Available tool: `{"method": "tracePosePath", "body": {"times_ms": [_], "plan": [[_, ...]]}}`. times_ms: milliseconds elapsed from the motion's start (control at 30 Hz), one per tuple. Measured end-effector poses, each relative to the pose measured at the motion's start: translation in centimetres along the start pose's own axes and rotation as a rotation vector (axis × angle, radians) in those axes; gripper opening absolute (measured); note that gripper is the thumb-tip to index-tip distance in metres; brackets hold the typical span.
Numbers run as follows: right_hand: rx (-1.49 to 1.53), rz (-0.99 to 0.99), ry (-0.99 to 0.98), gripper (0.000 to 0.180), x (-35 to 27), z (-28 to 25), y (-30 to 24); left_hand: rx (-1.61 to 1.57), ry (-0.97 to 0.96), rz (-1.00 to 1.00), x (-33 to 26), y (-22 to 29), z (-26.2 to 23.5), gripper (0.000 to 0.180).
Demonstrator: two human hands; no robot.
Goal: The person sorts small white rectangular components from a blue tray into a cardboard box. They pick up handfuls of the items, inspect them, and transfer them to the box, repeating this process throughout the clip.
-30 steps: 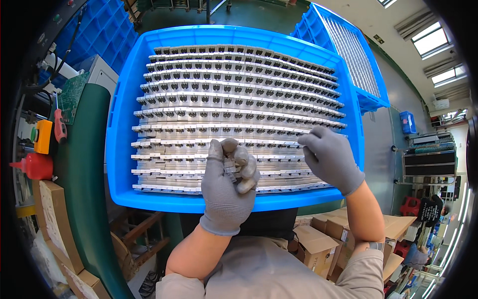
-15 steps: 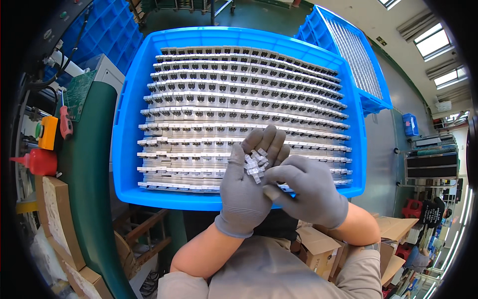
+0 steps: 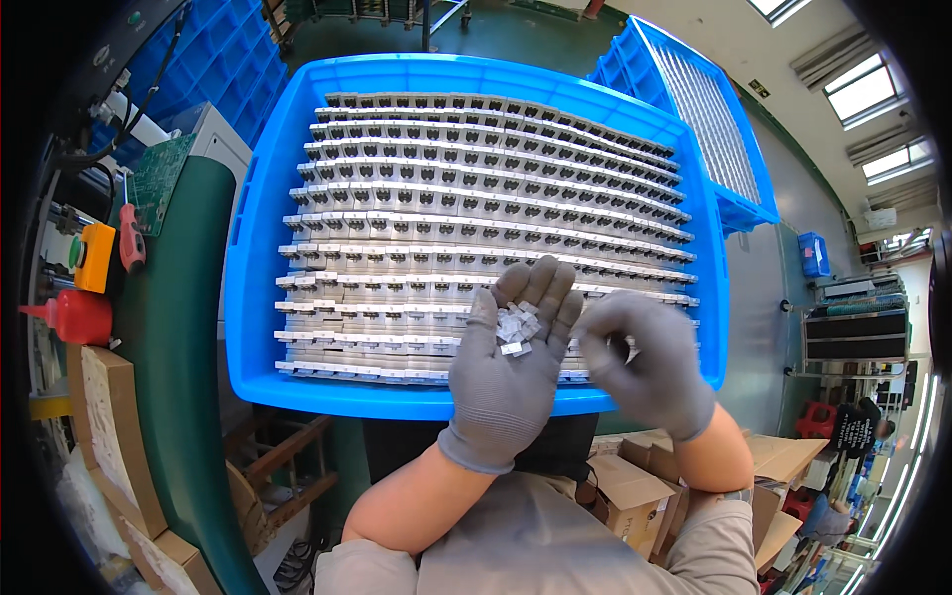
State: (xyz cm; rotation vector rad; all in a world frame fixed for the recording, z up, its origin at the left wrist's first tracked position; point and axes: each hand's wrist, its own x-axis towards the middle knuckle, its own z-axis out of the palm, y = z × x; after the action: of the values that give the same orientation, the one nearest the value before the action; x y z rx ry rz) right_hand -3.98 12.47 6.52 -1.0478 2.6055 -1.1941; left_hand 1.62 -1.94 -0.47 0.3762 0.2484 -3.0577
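Observation:
My left hand [image 3: 502, 389], in a grey glove, is turned palm up with its fingers slightly curled. A small heap of clear plastic pieces [image 3: 518, 325] lies in that palm. Just right of it, my right hand [image 3: 654, 369], gloved alike, has thumb and forefinger drawn together in a pinch; whatever is between the tips is too small or hidden to make out. Both hands are over the near part of a large blue bin [image 3: 332, 395]. Rows of white plastic housings [image 3: 416, 226] with dark connectors stand packed inside it, partly covered by my hands.
Another blue bin [image 3: 759, 203] with similar rows sits at the far right. On the left are a green padded surface [image 3: 188, 327], a red-handled screwdriver [image 3: 131, 238], a red bottle [image 3: 81, 317] and an orange switch box [image 3: 95, 258]. Cardboard boxes [image 3: 627, 493] stand near my right elbow.
My right hand has moved away to the right from the left palm, still pinched. My left hand has shifted slightly right and down, and the clear pieces sit closer together in it.

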Motion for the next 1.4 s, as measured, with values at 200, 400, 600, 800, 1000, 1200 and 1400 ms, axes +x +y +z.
{"method": "tracePosePath", "body": {"times_ms": [200, 400, 600, 800, 1000, 1200, 1400], "plan": [[-0.104, 0.077, 0.052, 0.010, 1.5, -1.9, 5.3, 0.049, -0.048, 0.129, 0.2, 2.4, 0.3, 0.042], [-0.344, 0.077, -0.073, 0.011, 1.0, -0.4, 7.7, 0.098, -0.067, 0.173, 0.3, 2.9, 0.4, 0.043], [-0.373, 0.050, -0.080, 0.009, 0.9, 0.2, 7.8, 0.120, -0.111, 0.157, 0.3, 3.0, 0.1, 0.047], [-0.498, -0.037, -0.043, 0.012, 1.0, 0.6, 7.5, 0.129, -0.121, 0.155, 0.4, 3.0, 0.0, 0.047], [-0.524, -0.061, 0.001, 0.016, 0.8, 0.1, 6.8, 0.137, -0.106, 0.159, 0.3, 3.0, 0.0, 0.047], [-0.486, -0.113, -0.032, 0.026, 0.1, -0.1, 6.8, 0.138, -0.144, 0.146, 0.3, 2.9, -0.1, 0.047], [-0.106, -0.072, 0.066, 0.025, 0.2, 0.7, 1.2, 0.029, -0.139, 0.040, 0.1, 1.9, 0.5, 0.049]]}}
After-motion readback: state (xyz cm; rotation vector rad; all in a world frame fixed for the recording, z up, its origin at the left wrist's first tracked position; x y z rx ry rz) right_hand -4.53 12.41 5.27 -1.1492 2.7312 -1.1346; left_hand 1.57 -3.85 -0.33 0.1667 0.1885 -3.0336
